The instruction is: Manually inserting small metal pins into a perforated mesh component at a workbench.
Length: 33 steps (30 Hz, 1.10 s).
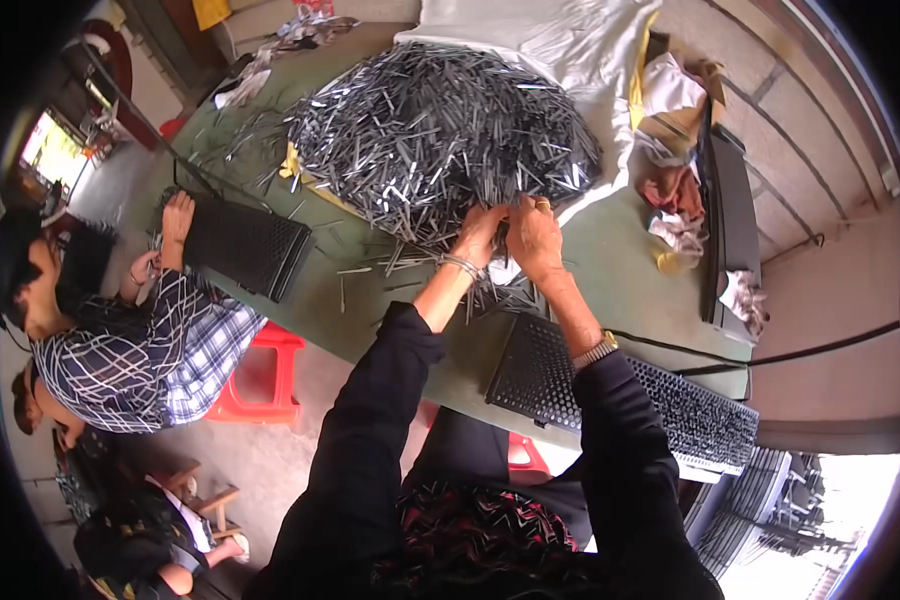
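Note:
A large heap of thin, dark and shiny metal strips [420, 130] lies on the green table. At its near edge, my left hand [478, 235] and my right hand [536, 240] are close together, almost touching. Fingers of both hands are curled closed around some of the strips, though the fingertips are partly hidden among them. Loose strips lie on the table below my wrists. Under my right forearm is a black perforated tray [540, 375], and to its right a rack [695, 420] densely filled with upright pieces.
A white cloth sheet [550, 40] lies under and behind the heap. At left, a co-worker [120, 345] sits beside another black perforated tray [245, 245]. A red stool [265, 375] stands near the table [370, 335]. Rags [675, 205] and a black cable [810, 350] are at right.

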Motion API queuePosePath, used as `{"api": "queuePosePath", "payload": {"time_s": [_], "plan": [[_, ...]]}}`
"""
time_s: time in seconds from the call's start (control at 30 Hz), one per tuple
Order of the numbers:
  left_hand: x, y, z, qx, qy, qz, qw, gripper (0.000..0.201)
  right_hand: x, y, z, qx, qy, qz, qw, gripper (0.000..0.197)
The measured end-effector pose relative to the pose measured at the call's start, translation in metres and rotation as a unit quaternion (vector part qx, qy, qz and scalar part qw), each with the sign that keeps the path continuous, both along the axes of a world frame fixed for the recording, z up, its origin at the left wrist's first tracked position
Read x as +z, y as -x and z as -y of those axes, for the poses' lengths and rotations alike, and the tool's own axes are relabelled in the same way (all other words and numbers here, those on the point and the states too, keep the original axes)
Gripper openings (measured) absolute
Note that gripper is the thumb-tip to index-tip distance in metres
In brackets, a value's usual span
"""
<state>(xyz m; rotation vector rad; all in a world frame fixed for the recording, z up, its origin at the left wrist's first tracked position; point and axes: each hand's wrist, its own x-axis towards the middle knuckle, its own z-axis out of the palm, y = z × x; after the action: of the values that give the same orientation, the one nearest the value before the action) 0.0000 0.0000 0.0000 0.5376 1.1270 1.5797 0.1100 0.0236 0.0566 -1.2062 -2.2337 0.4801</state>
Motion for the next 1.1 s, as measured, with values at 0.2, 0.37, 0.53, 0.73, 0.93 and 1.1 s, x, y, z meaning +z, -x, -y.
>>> {"api": "queuePosePath", "payload": {"time_s": [0.2,0.37,0.53,0.73,0.93,1.1], "plan": [[0.004,0.006,0.012,0.017,-0.04,0.25,0.967,0.018,-0.023,0.017,0.011,0.025,-0.016,-0.032,0.999,0.022],[0.012,-0.005,0.02,0.0,-0.044,0.307,0.951,0.025,-0.032,0.014,0.028,0.032,-0.126,-0.032,0.991,0.02],[0.007,0.009,0.024,0.015,-0.056,0.301,0.952,0.02,-0.015,0.014,0.044,0.061,-0.216,-0.058,0.973,0.02],[0.036,-0.001,0.048,0.135,-0.011,0.012,0.991,0.018,0.021,-0.004,0.04,0.053,0.076,-0.165,0.982,0.078],[-0.012,0.002,0.072,0.199,0.009,-0.388,0.9,0.027,0.001,0.038,0.067,0.144,0.17,-0.268,0.937,0.114],[-0.023,-0.009,0.11,0.228,-0.019,-0.442,0.867,0.026,-0.015,0.051,0.107,0.046,0.161,-0.285,0.944,0.089]]}}
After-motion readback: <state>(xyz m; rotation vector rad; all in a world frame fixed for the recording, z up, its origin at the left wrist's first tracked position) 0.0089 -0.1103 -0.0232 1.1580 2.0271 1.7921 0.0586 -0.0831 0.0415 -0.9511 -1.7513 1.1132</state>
